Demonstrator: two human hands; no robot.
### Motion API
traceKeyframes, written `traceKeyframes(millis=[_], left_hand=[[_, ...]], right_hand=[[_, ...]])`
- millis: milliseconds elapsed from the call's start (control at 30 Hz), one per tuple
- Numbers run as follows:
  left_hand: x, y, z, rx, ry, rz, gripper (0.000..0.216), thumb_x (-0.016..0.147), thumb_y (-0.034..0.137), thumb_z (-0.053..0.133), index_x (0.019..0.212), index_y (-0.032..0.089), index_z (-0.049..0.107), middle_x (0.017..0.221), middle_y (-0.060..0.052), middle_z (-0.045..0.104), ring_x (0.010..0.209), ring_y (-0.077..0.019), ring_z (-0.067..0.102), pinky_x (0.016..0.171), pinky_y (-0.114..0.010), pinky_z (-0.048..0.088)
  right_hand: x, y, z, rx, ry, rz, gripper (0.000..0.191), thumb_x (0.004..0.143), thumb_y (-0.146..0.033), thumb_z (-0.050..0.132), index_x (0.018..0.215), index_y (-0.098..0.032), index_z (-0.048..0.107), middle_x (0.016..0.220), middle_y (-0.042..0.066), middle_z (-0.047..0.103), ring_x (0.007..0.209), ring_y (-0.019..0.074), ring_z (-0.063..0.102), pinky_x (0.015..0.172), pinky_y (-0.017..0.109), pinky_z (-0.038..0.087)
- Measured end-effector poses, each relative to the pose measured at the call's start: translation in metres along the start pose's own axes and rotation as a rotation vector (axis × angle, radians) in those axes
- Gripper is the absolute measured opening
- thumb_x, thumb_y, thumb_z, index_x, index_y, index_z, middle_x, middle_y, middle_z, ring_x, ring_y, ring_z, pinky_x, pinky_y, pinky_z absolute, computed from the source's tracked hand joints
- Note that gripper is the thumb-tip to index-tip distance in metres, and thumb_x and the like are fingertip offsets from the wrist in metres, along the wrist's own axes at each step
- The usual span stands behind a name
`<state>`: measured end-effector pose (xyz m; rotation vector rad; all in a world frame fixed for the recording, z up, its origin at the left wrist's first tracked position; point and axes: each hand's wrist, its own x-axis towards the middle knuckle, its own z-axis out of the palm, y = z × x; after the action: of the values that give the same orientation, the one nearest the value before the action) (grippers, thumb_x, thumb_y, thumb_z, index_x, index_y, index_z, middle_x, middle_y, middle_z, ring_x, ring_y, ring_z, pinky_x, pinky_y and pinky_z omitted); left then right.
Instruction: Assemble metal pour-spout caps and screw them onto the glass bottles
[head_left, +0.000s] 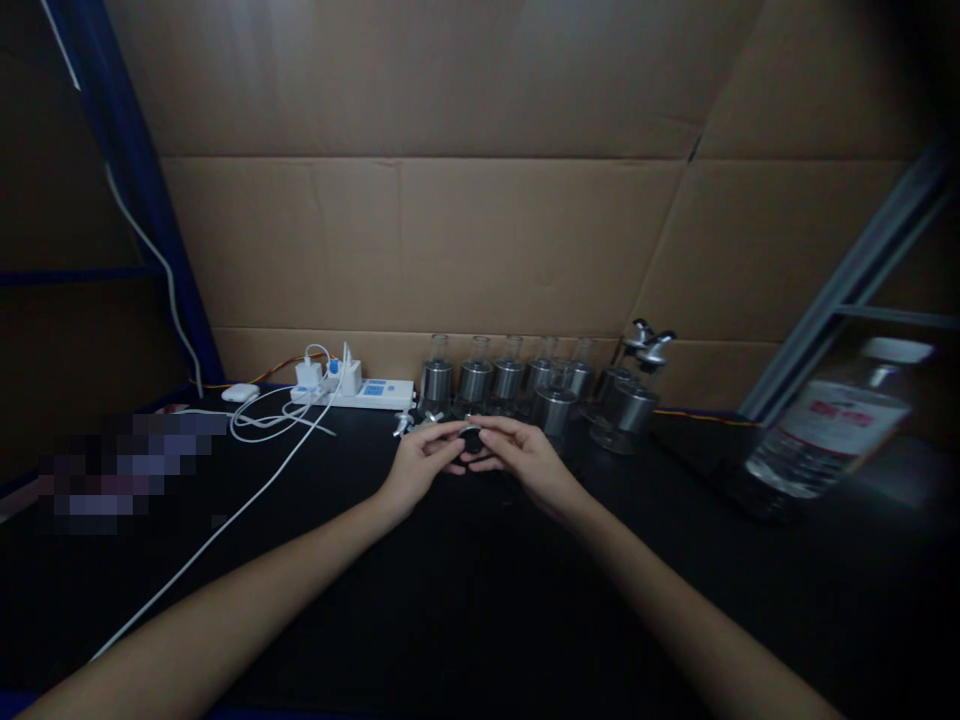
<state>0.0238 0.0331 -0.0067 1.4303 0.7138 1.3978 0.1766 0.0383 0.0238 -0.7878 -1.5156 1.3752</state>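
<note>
Between both hands is a small round black piece with a pale rim [472, 440]; its exact kind is unclear. My left hand [415, 462] grips it from the left with thumb and fingers, and my right hand [531, 462] grips it from the right. Some fingertips are hidden behind it. Just beyond my hands stand several glass bottles with metal sleeves [476, 382], upright and without tops. Shiny pourer spouts [403, 424] lie just behind my left hand. Farther right, two sleeved bottles [628, 408] appear to carry silver pourer spouts [657, 350].
A white power strip [386, 393] with plugged-in chargers sits at the back left, near a white puck-like object [240, 393]. A white cable [281, 470] crosses the black table [480, 600]. A large clear labelled bottle [832, 425] stands on the right. Cardboard [480, 240] walls the back.
</note>
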Motion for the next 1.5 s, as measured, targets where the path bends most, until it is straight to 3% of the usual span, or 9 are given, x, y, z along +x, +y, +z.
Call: traceKeyframes(millis=[200,467,700,867,1067,1300,1500], left_hand=[[-0.001,0.004,0.001,-0.117,-0.001,-0.060,0.030,0.070,0.028,0.060,0.096,0.014,0.061,0.089,-0.006,0.064,0.074,-0.0159,0.061,0.068,-0.033,0.053],[-0.003,0.006,0.001,-0.039,0.038,-0.035,0.027,0.067,0.028,0.062,0.088,0.011,0.063,0.081,-0.006,0.065,0.065,-0.0137,0.061,0.066,-0.030,0.053],[-0.002,0.003,0.002,-0.015,0.026,-0.010,0.025,0.065,0.031,0.063,0.080,0.011,0.060,0.076,-0.003,0.064,0.065,-0.0155,0.062,0.065,-0.034,0.054],[-0.002,0.004,0.003,0.003,0.019,-0.021,0.023,0.066,0.033,0.062,0.075,0.011,0.059,0.068,-0.001,0.062,0.058,-0.0131,0.061,0.058,-0.028,0.054],[-0.002,0.004,0.004,-0.019,0.019,-0.046,0.024,0.070,0.031,0.058,0.082,0.011,0.059,0.074,-0.003,0.063,0.063,-0.0141,0.062,0.061,-0.029,0.054],[0.000,0.001,0.003,-0.058,0.055,-0.032,0.037,0.067,0.028,0.062,0.101,0.015,0.057,0.097,-0.006,0.061,0.077,-0.0164,0.061,0.064,-0.029,0.054],[-0.001,0.003,0.004,-0.141,0.044,-0.065,0.031,0.067,0.026,0.062,0.094,0.011,0.062,0.092,-0.009,0.065,0.079,-0.0191,0.062,0.075,-0.036,0.051]], right_hand=[[-0.001,-0.001,0.002,-0.014,0.048,-0.022,0.030,0.068,-0.029,0.060,0.094,-0.014,0.061,0.078,0.005,0.065,0.067,0.0135,0.062,0.066,0.032,0.053],[-0.001,-0.001,0.005,-0.087,0.061,-0.046,0.033,0.064,-0.032,0.063,0.090,-0.012,0.063,0.078,0.006,0.066,0.061,0.0147,0.063,0.063,0.034,0.054],[0.000,0.003,0.005,-0.195,0.096,-0.062,0.036,0.062,-0.038,0.062,0.085,-0.010,0.064,0.060,0.005,0.064,0.052,0.0159,0.062,0.052,0.031,0.055],[-0.003,0.007,0.009,-0.270,0.169,-0.103,0.037,0.066,-0.042,0.058,0.083,-0.010,0.063,0.052,0.004,0.062,0.046,0.0170,0.061,0.044,0.029,0.053],[0.000,0.011,0.010,-0.322,0.193,-0.117,0.035,0.070,-0.041,0.052,0.085,-0.011,0.061,0.050,0.003,0.060,0.045,0.0166,0.061,0.043,0.027,0.052],[0.003,0.007,0.004,-0.098,0.045,-0.053,0.036,0.072,-0.035,0.054,0.098,-0.012,0.057,0.061,0.003,0.063,0.054,0.0143,0.062,0.052,0.028,0.053],[0.001,0.002,0.001,-0.062,-0.020,-0.022,0.033,0.068,-0.025,0.058,0.099,-0.012,0.057,0.075,0.005,0.064,0.065,0.0149,0.063,0.063,0.030,0.052]])
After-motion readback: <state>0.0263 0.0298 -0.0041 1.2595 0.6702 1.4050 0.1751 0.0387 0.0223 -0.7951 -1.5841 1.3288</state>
